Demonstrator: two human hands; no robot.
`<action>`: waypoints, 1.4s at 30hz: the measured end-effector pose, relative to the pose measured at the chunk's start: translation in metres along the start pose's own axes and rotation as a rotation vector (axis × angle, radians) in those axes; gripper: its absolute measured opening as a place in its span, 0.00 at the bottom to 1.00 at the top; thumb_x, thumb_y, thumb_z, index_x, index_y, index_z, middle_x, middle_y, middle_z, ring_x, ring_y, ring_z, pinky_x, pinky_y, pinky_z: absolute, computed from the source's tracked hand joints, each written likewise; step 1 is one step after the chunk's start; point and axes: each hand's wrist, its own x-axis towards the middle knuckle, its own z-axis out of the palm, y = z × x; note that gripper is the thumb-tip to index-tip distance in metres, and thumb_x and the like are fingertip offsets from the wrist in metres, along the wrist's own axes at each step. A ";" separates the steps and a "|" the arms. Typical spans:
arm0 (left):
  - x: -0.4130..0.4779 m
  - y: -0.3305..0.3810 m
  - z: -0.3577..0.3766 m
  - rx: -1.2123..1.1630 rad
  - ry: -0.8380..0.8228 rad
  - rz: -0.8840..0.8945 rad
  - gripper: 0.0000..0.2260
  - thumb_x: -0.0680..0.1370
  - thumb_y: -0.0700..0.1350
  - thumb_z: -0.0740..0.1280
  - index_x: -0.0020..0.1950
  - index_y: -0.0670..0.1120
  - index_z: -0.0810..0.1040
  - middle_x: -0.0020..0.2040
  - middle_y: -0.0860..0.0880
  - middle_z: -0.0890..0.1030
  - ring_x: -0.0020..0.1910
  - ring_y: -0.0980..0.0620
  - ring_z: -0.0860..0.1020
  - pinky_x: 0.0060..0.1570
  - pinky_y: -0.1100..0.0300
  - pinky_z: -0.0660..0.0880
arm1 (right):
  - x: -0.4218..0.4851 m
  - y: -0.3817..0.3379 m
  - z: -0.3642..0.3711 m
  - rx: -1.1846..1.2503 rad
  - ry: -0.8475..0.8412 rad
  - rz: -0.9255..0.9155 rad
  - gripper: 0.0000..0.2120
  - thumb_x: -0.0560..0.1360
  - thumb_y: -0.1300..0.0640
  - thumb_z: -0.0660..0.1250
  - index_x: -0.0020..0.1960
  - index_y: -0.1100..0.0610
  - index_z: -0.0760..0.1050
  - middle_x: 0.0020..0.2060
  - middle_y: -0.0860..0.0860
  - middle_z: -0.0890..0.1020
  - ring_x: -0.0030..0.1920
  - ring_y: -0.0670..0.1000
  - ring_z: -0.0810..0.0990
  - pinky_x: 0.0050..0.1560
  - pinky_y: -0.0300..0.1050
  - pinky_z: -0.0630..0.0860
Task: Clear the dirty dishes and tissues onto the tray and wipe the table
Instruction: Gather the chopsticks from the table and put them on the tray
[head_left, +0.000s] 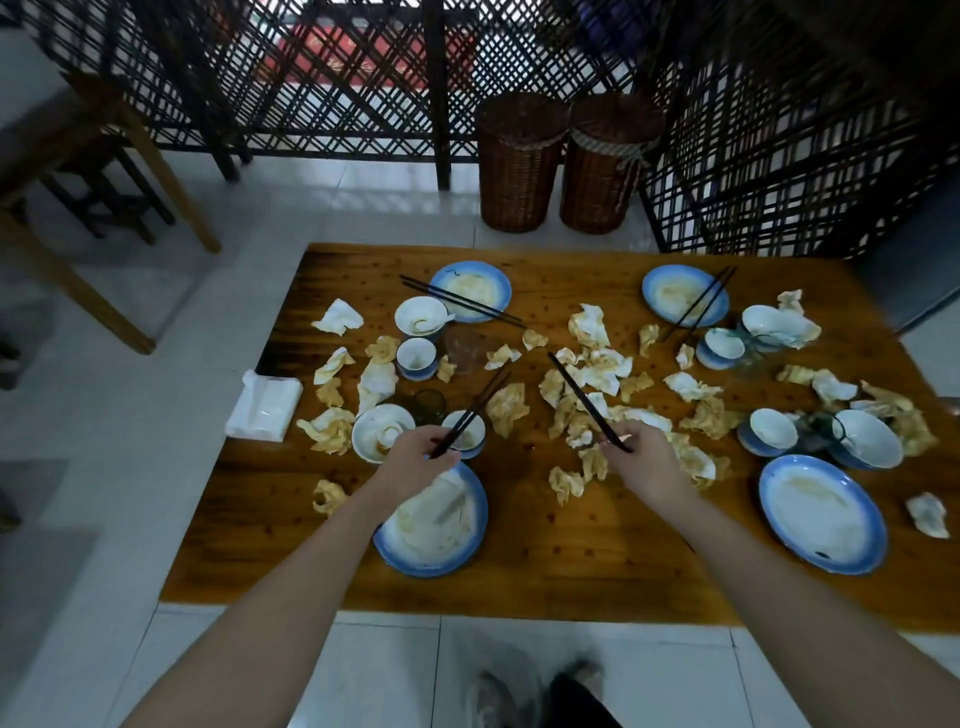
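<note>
Wooden table (519, 582) littered edge to edge, no tray anywhere in view. Over the near side: left hand (418, 454) pinching the left pair (480, 400) of black chopsticks by the ends, tips fanned up and away. Right hand (641, 457) pinching the right pair (576, 389), seemingly pressed together, above the tissues (597, 364).

Looks like chopstick pick-up, early in the clearing. Best done by squaring each pair, passing both into one fist with tips aligned, then reaching for the pairs lying across the far-left plate (470, 288) and far-right plate (683, 293). Keep the tips clear of the glass (462, 348) beyond.

Now the crockery. Four blue-rimmed plates, all sauce-smeared, no food left: near plate (441, 540) under the left wrist, right plate (823, 512) beside scattered tissue. White bowls next: far bowl (421, 317) with what looks like a spoon inside, small bowl (415, 357) streaked, right bowl (769, 322) with tissue slumped in. Glass seemingly empty.
</note>
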 end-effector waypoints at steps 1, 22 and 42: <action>0.004 0.002 -0.002 0.001 0.003 0.000 0.08 0.77 0.40 0.68 0.56 0.45 0.78 0.35 0.52 0.76 0.28 0.59 0.72 0.27 0.70 0.68 | 0.002 0.002 -0.004 0.002 0.014 0.005 0.02 0.77 0.60 0.66 0.46 0.57 0.76 0.32 0.54 0.77 0.27 0.53 0.72 0.26 0.41 0.65; 0.125 0.098 -0.029 0.074 0.127 -0.022 0.04 0.76 0.39 0.70 0.49 0.45 0.78 0.38 0.53 0.77 0.37 0.57 0.74 0.31 0.75 0.68 | 0.096 0.000 -0.071 -0.001 0.036 0.023 0.04 0.77 0.58 0.65 0.48 0.59 0.75 0.33 0.50 0.77 0.30 0.53 0.74 0.28 0.44 0.69; 0.332 0.094 -0.062 0.513 -0.223 0.089 0.19 0.69 0.42 0.77 0.58 0.40 0.79 0.49 0.44 0.81 0.50 0.44 0.79 0.48 0.55 0.74 | 0.187 -0.002 -0.051 0.060 0.134 0.157 0.07 0.76 0.62 0.66 0.39 0.60 0.75 0.29 0.53 0.75 0.29 0.50 0.73 0.29 0.41 0.65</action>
